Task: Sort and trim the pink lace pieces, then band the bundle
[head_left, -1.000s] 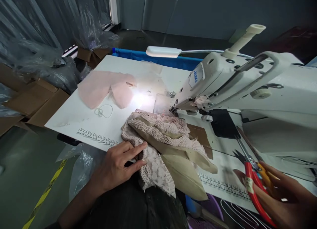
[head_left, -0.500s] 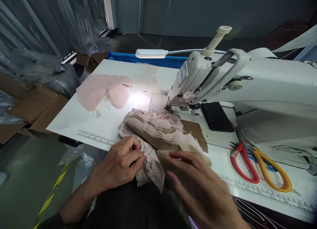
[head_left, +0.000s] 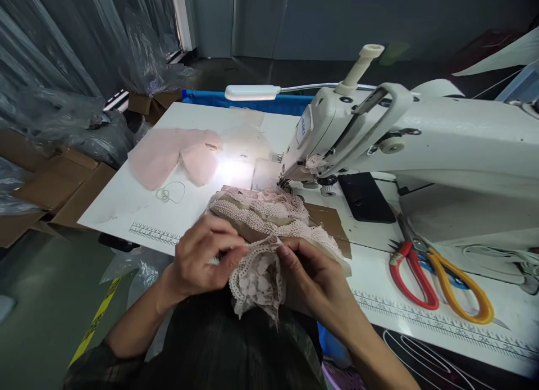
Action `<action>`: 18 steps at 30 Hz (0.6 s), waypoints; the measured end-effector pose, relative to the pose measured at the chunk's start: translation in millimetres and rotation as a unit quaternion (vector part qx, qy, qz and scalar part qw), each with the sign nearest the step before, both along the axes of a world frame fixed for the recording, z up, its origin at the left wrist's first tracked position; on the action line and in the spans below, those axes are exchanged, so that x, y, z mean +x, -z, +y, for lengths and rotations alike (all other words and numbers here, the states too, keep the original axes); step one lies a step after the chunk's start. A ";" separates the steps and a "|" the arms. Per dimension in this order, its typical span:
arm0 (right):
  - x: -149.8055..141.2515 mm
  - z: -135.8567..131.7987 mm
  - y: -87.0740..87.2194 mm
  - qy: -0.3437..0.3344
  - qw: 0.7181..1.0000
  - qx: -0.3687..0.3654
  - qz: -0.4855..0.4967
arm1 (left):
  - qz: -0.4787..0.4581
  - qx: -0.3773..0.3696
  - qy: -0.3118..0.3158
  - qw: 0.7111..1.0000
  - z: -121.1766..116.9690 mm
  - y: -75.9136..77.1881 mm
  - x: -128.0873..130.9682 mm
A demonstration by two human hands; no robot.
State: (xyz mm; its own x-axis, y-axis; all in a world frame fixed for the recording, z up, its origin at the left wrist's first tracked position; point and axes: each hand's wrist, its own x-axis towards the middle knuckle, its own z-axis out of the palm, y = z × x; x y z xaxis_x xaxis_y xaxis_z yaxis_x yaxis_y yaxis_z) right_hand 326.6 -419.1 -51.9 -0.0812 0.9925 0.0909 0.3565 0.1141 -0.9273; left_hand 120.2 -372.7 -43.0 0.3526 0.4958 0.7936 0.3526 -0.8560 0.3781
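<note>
Pale pink lace fabric (head_left: 257, 277) hangs over the table's front edge, its scalloped top edge stretched between my two hands. My left hand (head_left: 206, 258) pinches that edge on the left, thumb against fingers. On the right, my right hand (head_left: 314, 269) pinches the same edge between thumb and forefinger. Behind them, more of the lace lies bunched with olive-beige cloth (head_left: 238, 226) in front of the needle area of a white sewing machine (head_left: 320, 134). Part of the cloth is hidden behind my hands.
Red-handled cutters (head_left: 415, 277) and yellow-handled scissors (head_left: 461, 286) lie on the right of the white table (head_left: 113, 207). A black flat object (head_left: 366, 198) rests by the machine. Sheer pink pieces (head_left: 158, 157) and a thread loop (head_left: 170, 193) lie left. A lamp (head_left: 252, 92) shines at the back.
My right hand has come in from the right, from open to pinching the lace edge. My left hand has risen slightly, and the lace edge is now lifted and spread between both hands.
</note>
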 end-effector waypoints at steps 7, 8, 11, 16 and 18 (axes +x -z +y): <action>0.8 7.6 -2.2 0.116 0.987 0.111 -0.025 | 0.226 0.036 0.041 0.973 -0.4 34.1 5.6; 1.1 9.0 -3.0 0.139 0.981 0.130 -0.028 | 0.235 0.029 0.030 0.971 0.4 37.1 5.9; 2.1 11.9 -7.5 0.175 0.970 0.164 -0.028 | 0.236 0.003 0.016 0.972 1.2 41.1 6.2; 0.7 4.2 -18.6 -0.060 0.977 0.202 -0.032 | 0.199 -0.006 -0.017 0.980 0.8 49.2 8.6; -1.6 -3.1 -21.9 -0.161 0.961 0.223 -0.021 | 0.199 -0.010 -0.038 0.979 -1.1 56.7 8.1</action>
